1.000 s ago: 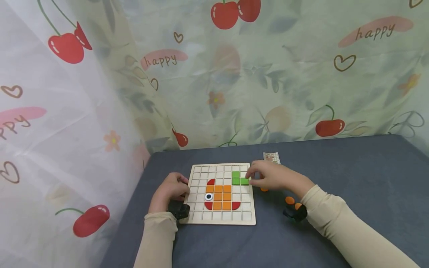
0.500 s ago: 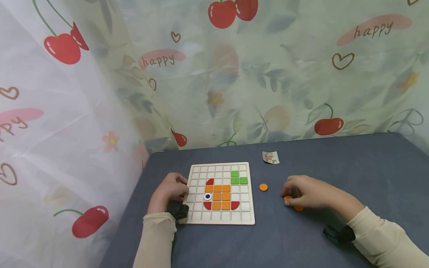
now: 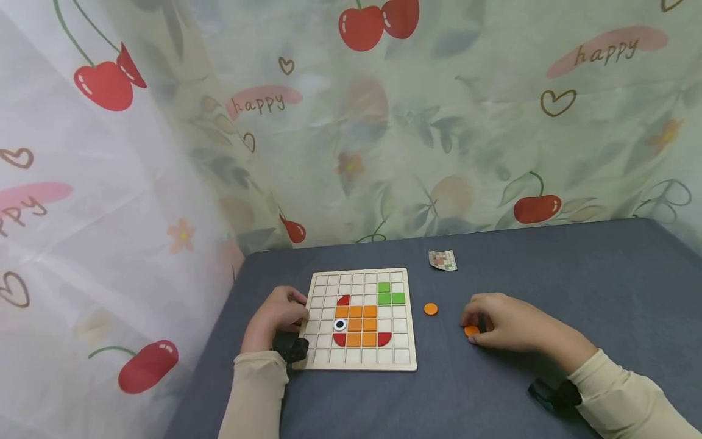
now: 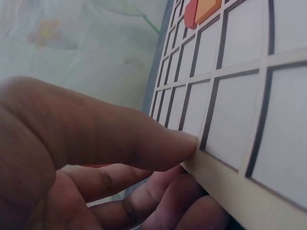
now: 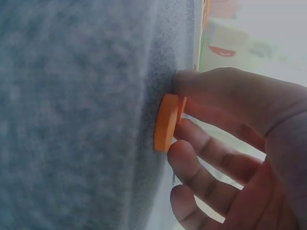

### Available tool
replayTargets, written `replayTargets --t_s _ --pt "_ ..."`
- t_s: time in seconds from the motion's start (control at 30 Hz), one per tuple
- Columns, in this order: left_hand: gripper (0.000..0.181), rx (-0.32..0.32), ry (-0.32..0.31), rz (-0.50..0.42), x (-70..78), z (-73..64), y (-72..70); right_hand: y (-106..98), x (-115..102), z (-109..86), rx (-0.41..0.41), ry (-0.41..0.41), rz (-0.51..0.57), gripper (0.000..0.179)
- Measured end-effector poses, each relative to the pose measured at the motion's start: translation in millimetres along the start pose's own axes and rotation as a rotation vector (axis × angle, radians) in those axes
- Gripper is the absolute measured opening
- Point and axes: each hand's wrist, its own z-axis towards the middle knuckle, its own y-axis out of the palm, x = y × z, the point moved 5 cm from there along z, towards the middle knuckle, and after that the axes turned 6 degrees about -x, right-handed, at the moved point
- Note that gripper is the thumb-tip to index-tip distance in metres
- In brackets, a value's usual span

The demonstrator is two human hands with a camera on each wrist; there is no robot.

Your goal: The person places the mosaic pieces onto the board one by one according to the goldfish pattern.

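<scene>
A pale wooden grid board [image 3: 359,361] carries orange squares [image 3: 355,325], red rounded pieces [image 3: 384,338], green squares [image 3: 384,297] and a round eye piece [image 3: 340,325]. At its left edge, my left hand [image 3: 280,313] grips the rim; the left wrist view shows the thumb on top and the other fingers curled at the side. Right of the board, my right hand [image 3: 507,322] holds an orange disc [image 5: 165,123] between thumb and fingertips, close at the table. A second thin orange piece [image 5: 183,110] shows just behind that disc in the right wrist view.
Another orange disc [image 3: 431,309] lies between the board and my right hand. Farther back sits a small printed card [image 3: 442,260] with a grid picture. The dark grey tablecloth [image 3: 576,274] meets a cherry-patterned curtain [image 3: 471,122] behind and at the left.
My right hand left the green pieces at the board's right side, moved right and down to the orange discs, and now covers one more of them. The left hand stayed at the rim.
</scene>
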Motion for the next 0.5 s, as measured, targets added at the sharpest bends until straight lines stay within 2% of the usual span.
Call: replayTargets --t_s 0.27,0.5 --pt "0.030 0.002 0.012 -0.004 5.3 -1.9 -0.8 -4.1 -12.6 6.1 0.044 -0.044 0.022 0.012" --pt "0.029 0.001 0.012 -0.012 1.6 -1.4 0.1 -1.8 -47.7 30.1 0.079 -0.134 0.027 0.013"
